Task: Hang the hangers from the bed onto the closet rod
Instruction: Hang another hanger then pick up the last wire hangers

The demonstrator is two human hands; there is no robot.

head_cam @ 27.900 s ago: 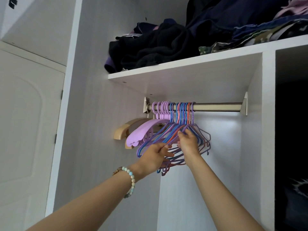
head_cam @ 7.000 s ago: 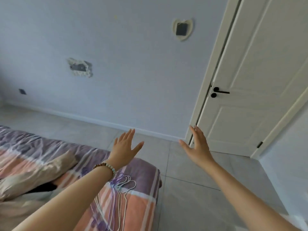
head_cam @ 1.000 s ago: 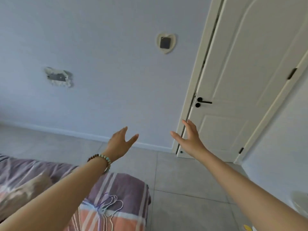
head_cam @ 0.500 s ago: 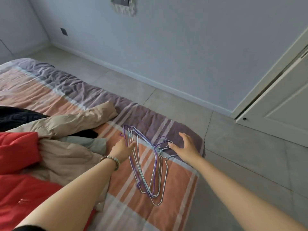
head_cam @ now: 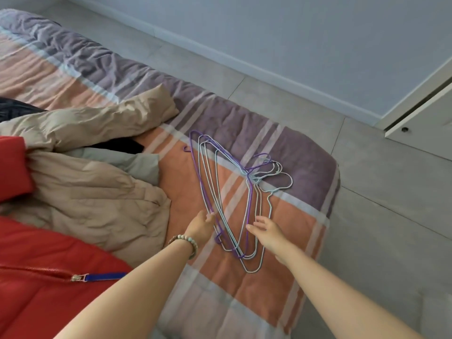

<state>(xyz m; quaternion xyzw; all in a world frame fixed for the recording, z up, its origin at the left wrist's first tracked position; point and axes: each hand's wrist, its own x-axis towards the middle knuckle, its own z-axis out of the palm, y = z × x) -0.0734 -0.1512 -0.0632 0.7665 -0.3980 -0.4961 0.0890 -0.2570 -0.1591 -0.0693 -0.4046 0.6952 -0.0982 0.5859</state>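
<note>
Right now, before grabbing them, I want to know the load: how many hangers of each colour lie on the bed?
Purple hangers: 2
Pale blue hangers: about 3, they overlap
Total: about 5

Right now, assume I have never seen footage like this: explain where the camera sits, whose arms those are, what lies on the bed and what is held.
No machine here: the two grips are a person's bare hands, filmed by one wide-angle camera worn on the head, looking down. The left grip, with a bead bracelet at its wrist, has its fingertips at the edge of a bunch of thin wire hangers, purple and pale blue, lying flat on the striped bed cover. The right grip is open at the bunch's other side. Neither holds anything. Tan padded fabric and a red jacket lie to the left.
</note>
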